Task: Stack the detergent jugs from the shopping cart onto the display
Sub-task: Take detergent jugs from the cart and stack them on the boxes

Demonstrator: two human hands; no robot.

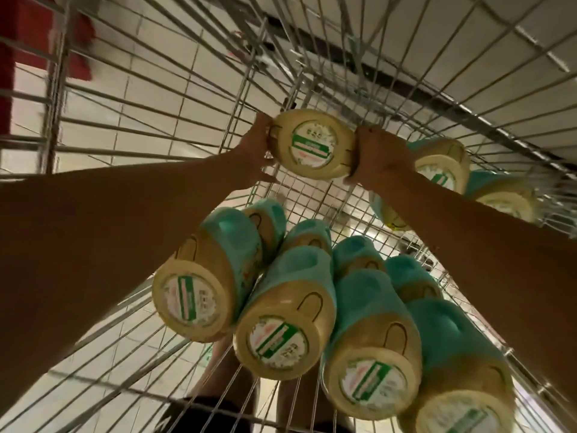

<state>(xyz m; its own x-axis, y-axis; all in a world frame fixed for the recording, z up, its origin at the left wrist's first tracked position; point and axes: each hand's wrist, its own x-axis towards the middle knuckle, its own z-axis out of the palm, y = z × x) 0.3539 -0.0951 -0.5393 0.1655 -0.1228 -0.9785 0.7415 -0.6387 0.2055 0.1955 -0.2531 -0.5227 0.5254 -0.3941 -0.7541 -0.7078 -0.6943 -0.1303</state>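
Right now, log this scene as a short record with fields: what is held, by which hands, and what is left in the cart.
held item: cream plastic detergent jug with a green-and-white base label, base toward the camera
left hand: grips one side of the jug
right hand: grips the opposite side
container: silver wire shopping cart
left inside: several teal-and-cream detergent jugs, lying on their sides
display: not in view

The teal-and-cream plastic detergent jugs (pixel 282 310) are showing round white base labels (pixel 184 298) crossed by a green stripe, while the silver wire-grid shopping cart (pixel 56 98) is gleaming against pale cream floor tiles (pixel 150 89) beside a red block (pixel 18 42).
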